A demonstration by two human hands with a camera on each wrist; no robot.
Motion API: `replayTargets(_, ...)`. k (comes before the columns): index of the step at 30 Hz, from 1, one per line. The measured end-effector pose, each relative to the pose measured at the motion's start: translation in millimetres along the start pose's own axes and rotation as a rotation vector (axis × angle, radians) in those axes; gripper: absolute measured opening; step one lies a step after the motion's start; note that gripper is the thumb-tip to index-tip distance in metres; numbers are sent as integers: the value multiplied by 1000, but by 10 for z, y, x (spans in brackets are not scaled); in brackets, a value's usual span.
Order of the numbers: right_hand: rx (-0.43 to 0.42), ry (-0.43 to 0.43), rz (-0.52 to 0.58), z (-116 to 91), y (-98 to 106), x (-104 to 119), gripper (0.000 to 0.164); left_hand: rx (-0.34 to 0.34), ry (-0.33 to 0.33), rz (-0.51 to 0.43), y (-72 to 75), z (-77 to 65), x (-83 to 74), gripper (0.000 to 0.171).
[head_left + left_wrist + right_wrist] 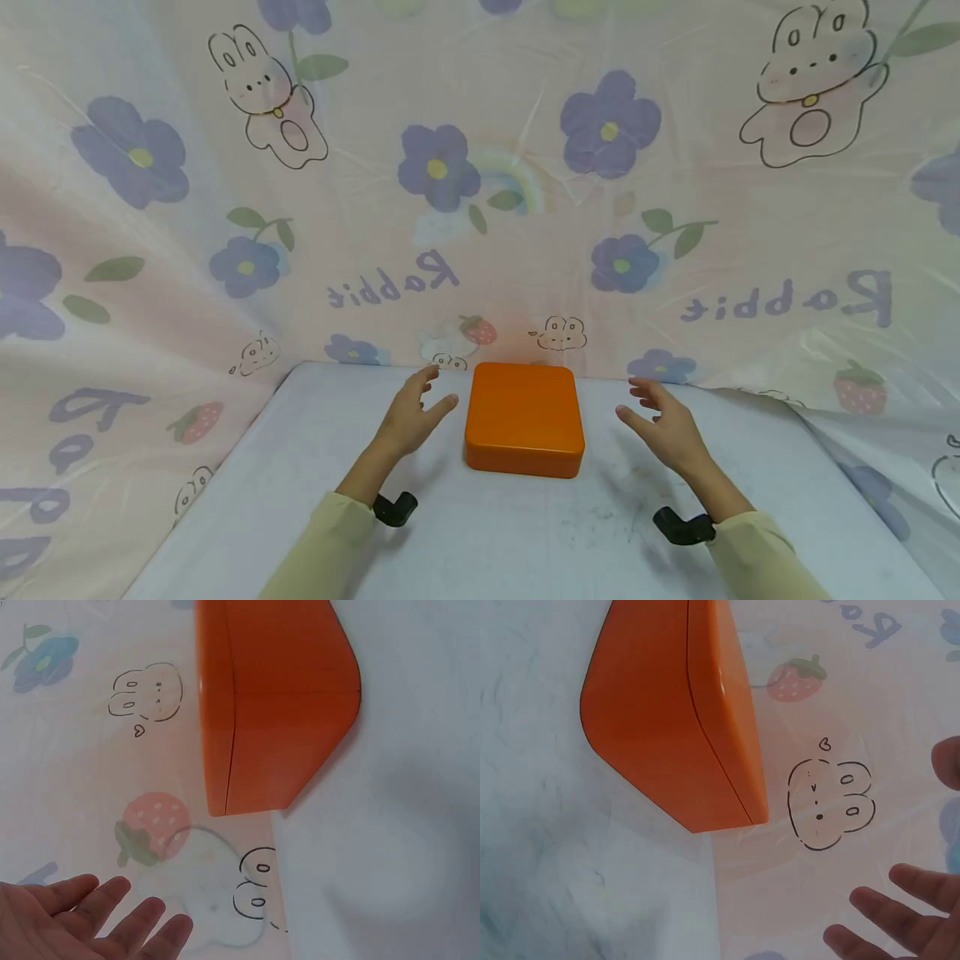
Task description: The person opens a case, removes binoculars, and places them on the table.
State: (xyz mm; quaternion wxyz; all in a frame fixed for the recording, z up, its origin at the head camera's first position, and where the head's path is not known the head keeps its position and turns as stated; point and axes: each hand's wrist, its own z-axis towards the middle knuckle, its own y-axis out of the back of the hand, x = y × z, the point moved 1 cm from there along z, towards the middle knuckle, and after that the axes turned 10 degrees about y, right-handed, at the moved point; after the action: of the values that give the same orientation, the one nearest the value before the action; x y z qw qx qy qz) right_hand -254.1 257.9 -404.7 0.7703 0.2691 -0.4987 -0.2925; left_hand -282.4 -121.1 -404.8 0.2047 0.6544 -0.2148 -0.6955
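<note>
An orange square box with rounded corners lies on the white table, and in both wrist views a thin seam near its top marks off a lid. Left of the box, my left hand hovers with fingers spread and nothing in it. On the opposite side my right hand is held apart from the box, its fingers loosely extended. The box's side shows in the left wrist view beyond my left fingers. In the right wrist view, my right fingers are well away from the box.
A pale curtain printed with rabbits, flowers and strawberries hangs close behind the box and along both sides. The white table has faint grey smudges right of the box. Each wrist wears a black camera band.
</note>
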Motion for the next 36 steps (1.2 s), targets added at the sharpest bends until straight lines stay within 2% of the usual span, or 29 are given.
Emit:
replayTargets(8,43,-30,19,26,-144,-10,66,51,34,-24,-190,-57,77,71)
replayTargets(15,92,-62,55,21,-324,-6,68,109,50,-87,-335,-61,102,73)
replayTargets(23,166,-114,124,-19,-540,-27,67,157,67,-72,-474,-101,115,79)
replayTargets(31,200,-112,187,-66,-693,-32,74,148,95,-54,-545,-130,142,87)
replayTargets(36,198,-105,201,-79,-754,-4,78,143,85,-61,-585,-133,175,96)
